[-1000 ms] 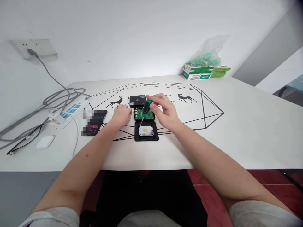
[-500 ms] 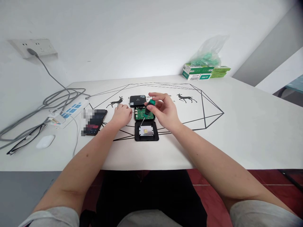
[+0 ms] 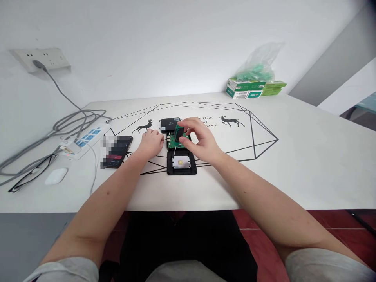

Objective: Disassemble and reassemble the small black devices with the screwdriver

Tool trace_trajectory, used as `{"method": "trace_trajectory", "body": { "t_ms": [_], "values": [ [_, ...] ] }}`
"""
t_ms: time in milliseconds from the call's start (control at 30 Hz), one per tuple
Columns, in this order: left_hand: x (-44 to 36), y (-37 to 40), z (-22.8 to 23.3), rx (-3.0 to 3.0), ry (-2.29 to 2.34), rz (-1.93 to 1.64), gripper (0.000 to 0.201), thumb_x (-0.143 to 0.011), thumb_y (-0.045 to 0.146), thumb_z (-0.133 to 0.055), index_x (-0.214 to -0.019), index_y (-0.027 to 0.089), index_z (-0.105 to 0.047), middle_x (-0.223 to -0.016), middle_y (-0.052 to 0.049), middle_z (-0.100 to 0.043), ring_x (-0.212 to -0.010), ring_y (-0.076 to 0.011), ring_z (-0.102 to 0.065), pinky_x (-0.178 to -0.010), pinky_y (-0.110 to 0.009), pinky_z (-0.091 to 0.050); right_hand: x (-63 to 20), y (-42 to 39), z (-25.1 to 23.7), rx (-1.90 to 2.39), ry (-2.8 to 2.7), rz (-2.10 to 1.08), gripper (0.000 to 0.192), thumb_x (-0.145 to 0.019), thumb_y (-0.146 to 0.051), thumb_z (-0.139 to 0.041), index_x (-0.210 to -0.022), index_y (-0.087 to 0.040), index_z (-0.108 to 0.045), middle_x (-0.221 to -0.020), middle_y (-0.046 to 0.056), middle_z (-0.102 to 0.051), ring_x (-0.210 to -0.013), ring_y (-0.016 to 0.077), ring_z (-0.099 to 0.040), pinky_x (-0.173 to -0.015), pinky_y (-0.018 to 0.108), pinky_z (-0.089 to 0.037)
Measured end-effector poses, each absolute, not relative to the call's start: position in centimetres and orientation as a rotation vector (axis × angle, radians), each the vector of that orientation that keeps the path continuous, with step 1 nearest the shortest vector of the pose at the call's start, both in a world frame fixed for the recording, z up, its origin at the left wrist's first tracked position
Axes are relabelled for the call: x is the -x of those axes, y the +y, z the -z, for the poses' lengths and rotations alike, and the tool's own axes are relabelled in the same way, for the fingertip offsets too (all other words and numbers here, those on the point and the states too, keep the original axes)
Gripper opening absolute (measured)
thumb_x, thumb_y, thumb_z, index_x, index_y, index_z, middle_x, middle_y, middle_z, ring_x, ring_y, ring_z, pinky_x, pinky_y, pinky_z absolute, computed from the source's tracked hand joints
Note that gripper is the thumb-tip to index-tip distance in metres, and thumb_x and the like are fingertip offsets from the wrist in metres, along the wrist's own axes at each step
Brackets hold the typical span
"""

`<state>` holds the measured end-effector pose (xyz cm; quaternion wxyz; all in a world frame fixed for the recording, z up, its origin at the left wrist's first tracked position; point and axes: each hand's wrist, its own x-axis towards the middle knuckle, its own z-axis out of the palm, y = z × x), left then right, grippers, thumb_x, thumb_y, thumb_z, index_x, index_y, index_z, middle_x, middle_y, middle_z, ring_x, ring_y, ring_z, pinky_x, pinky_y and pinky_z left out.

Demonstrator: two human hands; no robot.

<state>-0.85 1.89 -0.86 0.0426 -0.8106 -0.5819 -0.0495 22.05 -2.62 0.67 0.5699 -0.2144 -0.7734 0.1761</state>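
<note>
My right hand (image 3: 199,143) grips a small green-handled screwdriver (image 3: 177,135), held nearly upright with its tip down at the far left corner of an open black case half (image 3: 182,163) that has a silver pad inside. Just behind that half lies a green circuit board (image 3: 172,141), partly hidden by my fingers. A closed black lid (image 3: 169,124) lies farther back. My left hand (image 3: 150,143) rests curled on the table left of the circuit board, its fingertips close to the board; I see nothing in it.
A phone (image 3: 116,151) lies left of my left hand. Further left are a power strip (image 3: 85,140), grey cables (image 3: 70,121), a white mouse (image 3: 55,176) and glasses (image 3: 29,174). Green boxes under a plastic bag (image 3: 254,88) sit at the table's far right corner.
My right hand has swung the screwdriver handle leftward and more upright, and its tip has shifted slightly left. My left hand has stayed put.
</note>
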Motion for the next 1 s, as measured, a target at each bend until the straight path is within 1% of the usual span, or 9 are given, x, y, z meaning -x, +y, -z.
{"method": "trace_trajectory", "body": {
  "t_ms": [200,300,400,500,567,667,800,900,1000],
  "values": [
    [0.9,1.9,1.0,2.471,-1.786,0.141,0.030,-0.107,0.025,-0.051,-0.110,0.023,-0.081,-0.129,-0.015,-0.073,-0.131,-0.0374,-0.054,-0.106,-0.052,-0.050,-22.6,-2.6,-0.9,0.535,-1.796,-0.413,0.028,-0.109,-0.038,-0.059,-0.133,-0.034,-0.073,-0.108,0.006,-0.067,-0.100,0.0226,-0.066,-0.093,0.047,-0.060],
    [0.9,2.0,1.1,2.473,-1.778,0.146,0.029,-0.107,0.026,-0.052,-0.110,0.023,-0.081,-0.129,-0.015,-0.073,-0.131,-0.0378,-0.054,-0.105,-0.051,-0.050,-22.7,-2.3,-0.7,0.553,-1.770,-0.479,0.027,-0.108,-0.043,-0.061,-0.131,-0.032,-0.074,-0.105,0.006,-0.066,-0.102,0.0226,-0.066,-0.092,0.045,-0.061],
    [0.9,2.0,1.0,2.475,-1.777,0.133,0.029,-0.107,0.027,-0.053,-0.111,0.022,-0.081,-0.130,-0.015,-0.073,-0.131,-0.0381,-0.054,-0.105,-0.051,-0.049,-22.5,-2.1,-0.5,0.559,-1.720,-0.563,0.029,-0.104,-0.050,-0.069,-0.126,-0.031,-0.072,-0.115,0.007,-0.066,-0.108,0.0229,-0.067,-0.090,0.043,-0.063],
    [0.8,1.9,0.9,2.472,-1.780,0.120,0.029,-0.107,0.026,-0.052,-0.111,0.022,-0.081,-0.129,-0.016,-0.073,-0.132,-0.0383,-0.054,-0.105,-0.051,-0.050,-21.9,-2.4,-0.4,0.518,-1.665,-0.715,0.033,-0.099,-0.056,-0.075,-0.121,-0.032,-0.066,-0.141,0.009,-0.064,-0.120,0.0243,-0.070,-0.096,0.045,-0.064],
    [0.7,1.9,0.8,2.470,-1.782,0.119,0.029,-0.106,0.027,-0.053,-0.111,0.022,-0.081,-0.128,-0.016,-0.072,-0.131,-0.0388,-0.055,-0.106,-0.052,-0.050,-21.4,-2.7,-0.2,0.476,-1.633,-0.823,0.033,-0.099,-0.054,-0.075,-0.120,-0.032,-0.062,-0.150,0.009,-0.063,-0.120,0.0236,-0.074,-0.100,0.046,-0.064],
    [0.7,1.9,0.8,2.476,-1.780,0.135,0.029,-0.106,0.027,-0.053,-0.110,0.022,-0.081,-0.128,-0.017,-0.072,-0.131,-0.0392,-0.055,-0.105,-0.053,-0.049,-20.7,-2.9,0.3,0.455,-1.592,-0.837,0.030,-0.101,-0.051,-0.074,-0.120,-0.033,-0.060,-0.138,0.007,-0.071,-0.112,0.0219,-0.077,-0.098,0.045,-0.065],
    [0.7,2.0,0.9,2.497,-1.774,0.161,0.029,-0.105,0.025,-0.053,-0.109,0.022,-0.082,-0.127,-0.016,-0.073,-0.129,-0.0387,-0.056,-0.105,-0.053,-0.049,-20.4,-2.5,1.0,0.538,-1.561,-0.668,0.033,-0.098,-0.054,-0.077,-0.119,-0.031,-0.067,-0.121,0.006,-0.074,-0.105,0.0217,-0.075,-0.091,0.044,-0.064],
    [0.8,2.1,1.1,2.499,-1.764,0.172,0.030,-0.105,0.024,-0.053,-0.107,0.022,-0.082,-0.124,-0.017,-0.074,-0.128,-0.0393,-0.057,-0.104,-0.053,-0.049,-20.5,-2.6,0.9,0.567,-1.589,-0.596,0.033,-0.099,-0.056,-0.074,-0.122,-0.032,-0.072,-0.123,0.007,-0.077,-0.113,0.0236,-0.074,-0.090,0.044,-0.064],
    [0.8,2.3,1.2,2.482,-1.763,0.181,0.029,-0.106,0.026,-0.054,-0.104,0.021,-0.083,-0.123,-0.018,-0.074,-0.128,-0.0405,-0.057,-0.102,-0.053,-0.050,-20.8,-3.2,0.3,0.560,-1.645,-0.619,0.032,-0.107,-0.054,-0.062,-0.129,-0.033,-0.073,-0.134,0.007,-0.078,-0.126,0.0248,-0.073,-0.103,0.047,-0.063]
  ]
}}
